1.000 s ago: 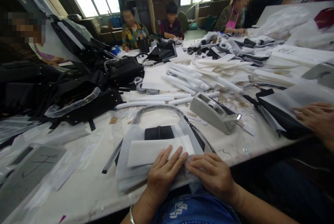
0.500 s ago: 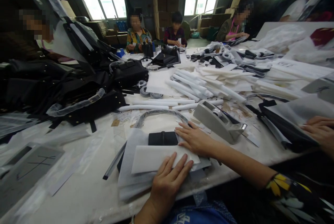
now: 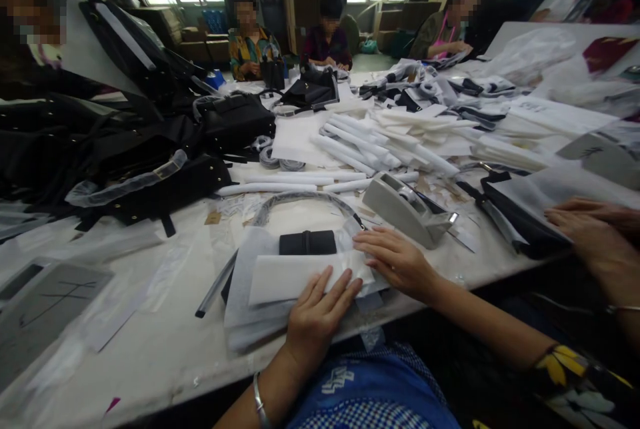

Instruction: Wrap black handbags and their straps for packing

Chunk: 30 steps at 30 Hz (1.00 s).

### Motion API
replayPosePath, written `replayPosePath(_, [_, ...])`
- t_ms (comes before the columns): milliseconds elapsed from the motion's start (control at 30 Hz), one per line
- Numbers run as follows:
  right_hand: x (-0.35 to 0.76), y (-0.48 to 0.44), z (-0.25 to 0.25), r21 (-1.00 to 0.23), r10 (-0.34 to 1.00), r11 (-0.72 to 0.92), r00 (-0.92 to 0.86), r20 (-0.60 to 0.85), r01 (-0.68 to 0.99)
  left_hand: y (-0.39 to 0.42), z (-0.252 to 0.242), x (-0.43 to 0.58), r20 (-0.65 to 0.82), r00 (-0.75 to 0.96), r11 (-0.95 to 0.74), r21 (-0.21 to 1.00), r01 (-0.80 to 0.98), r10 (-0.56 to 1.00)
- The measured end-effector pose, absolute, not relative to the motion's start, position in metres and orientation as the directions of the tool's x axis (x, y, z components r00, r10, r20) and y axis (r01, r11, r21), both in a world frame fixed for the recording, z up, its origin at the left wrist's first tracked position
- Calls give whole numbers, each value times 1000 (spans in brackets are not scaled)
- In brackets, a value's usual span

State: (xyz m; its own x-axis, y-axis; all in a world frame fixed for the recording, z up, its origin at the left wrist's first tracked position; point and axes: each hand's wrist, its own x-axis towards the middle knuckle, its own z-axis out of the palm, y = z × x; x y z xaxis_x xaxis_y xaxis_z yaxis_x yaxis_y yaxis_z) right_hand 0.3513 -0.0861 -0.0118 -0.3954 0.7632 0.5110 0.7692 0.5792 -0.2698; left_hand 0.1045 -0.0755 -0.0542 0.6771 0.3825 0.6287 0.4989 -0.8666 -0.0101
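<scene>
A handbag wrapped in white tissue paper [image 3: 237, 289] lies flat before me, its arched handle [image 3: 300, 197] sheathed in clear plastic and pointing away. A black flap with a band across it [image 3: 290, 243] shows through a gap in the wrapping. My left hand [image 3: 320, 309] rests with fingers stretched out on a folded white sheet [image 3: 280, 276] over the bag's near part. At the bag's right side, my right hand [image 3: 395, 259] lies with extended fingers on the wrapping, close to the handle's right end. What is under its palm is hidden.
A grey tape dispenser [image 3: 410, 209] stands beyond my right hand. Black bags [image 3: 165, 182] are heaped at left, white rolls [image 3: 350, 142] ahead. A marked grey block [image 3: 60, 296] sits at near left. A co-worker's hands [image 3: 590, 229] press on another bag at right.
My right hand has drawn back from the black flap toward the right edge of the bag. My left hand stays on the folded sheet. The whole view has shifted slightly.
</scene>
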Motion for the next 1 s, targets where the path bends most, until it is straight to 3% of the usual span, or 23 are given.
replayPosePath(100, [356,-153,-31,-247,691,637,-400,602,730,-76,-53,103,615,685,-873,12,488,392])
replayPosePath(200, [351,-196,-61,-123,691,645,-506,517,754,-75,-53,103,598,699,-878,16,478,392])
replayPosePath(267, [346,-202,-79,-66,707,622,-524,476,780,-75,-53,102,592,704,-878,13,478,392])
replayPosePath(367, [336,-189,-91,-62,665,628,-494,560,776,-75,-55,102,591,705,-874,-1,486,392])
replayPosePath(500, [323,-173,-80,-118,569,722,-487,662,682,-74,-58,101,596,704,-867,-28,498,386])
replayPosePath(700, [314,-201,-66,-223,616,729,-479,626,647,-74,-63,103,584,712,-862,-40,506,391])
replayPosePath(833, [319,-206,-48,-200,603,738,-496,625,645,-74,-62,104,583,709,-857,-42,514,397])
replayPosePath(1000, [329,-174,-20,-87,519,753,-507,688,653,-75,-60,103,591,712,-862,-54,504,379])
